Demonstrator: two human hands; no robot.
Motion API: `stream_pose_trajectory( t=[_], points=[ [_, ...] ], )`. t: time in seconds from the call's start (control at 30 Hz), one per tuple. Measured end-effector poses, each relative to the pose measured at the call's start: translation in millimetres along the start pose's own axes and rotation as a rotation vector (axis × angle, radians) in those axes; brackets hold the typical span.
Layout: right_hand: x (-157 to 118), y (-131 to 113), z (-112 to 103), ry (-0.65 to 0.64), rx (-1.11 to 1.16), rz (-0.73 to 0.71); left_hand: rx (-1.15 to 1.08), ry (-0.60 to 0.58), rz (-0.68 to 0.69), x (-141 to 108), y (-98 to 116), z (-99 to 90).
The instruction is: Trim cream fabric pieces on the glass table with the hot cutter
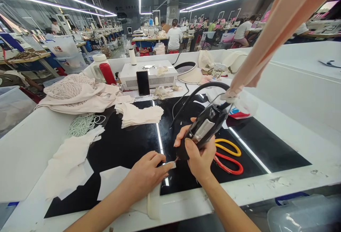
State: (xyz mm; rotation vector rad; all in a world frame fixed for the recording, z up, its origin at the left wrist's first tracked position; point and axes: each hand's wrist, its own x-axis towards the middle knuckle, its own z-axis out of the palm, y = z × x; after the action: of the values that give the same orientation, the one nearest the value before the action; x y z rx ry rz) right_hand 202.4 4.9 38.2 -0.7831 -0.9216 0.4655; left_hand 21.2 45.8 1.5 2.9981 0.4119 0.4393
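The person's right hand (199, 155) is wrapped around a black handheld tool (205, 127), whose tip meets a small pale strip (174, 164). That strip lies at the left hand's (147, 171) extended fingertip, over the black panel (119, 150); whether the fingers pinch it, one cannot tell. Red and yellow handles (234, 171) lie right.

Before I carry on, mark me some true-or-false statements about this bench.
The right hand holds the black handheld tool with a silver panel. True.
The red loop handle lies left of that hand. False: it lies to the right.
The red cylindrical container stands left of the black rectangular phone. True.
That phone lies flat. False: it stands upright before the white slotted box.
The left hand touches the small pale strip. True.
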Motion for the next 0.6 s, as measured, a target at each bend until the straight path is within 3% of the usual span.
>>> stream_pose_trajectory(
  t=[0.37, 0.6],
  points=[
    [-8.3, -3.2, -2.5, -0.028, 0.055, 0.007, -0.029, -0.006, -0.013, 0.3, -1.5, 0.1],
    [-8.8, -6.3, -1.8, -0.007, 0.016, -0.015, -0.070, 0.059, -0.017, -4.4, -5.7, 0.9]
  ],
)
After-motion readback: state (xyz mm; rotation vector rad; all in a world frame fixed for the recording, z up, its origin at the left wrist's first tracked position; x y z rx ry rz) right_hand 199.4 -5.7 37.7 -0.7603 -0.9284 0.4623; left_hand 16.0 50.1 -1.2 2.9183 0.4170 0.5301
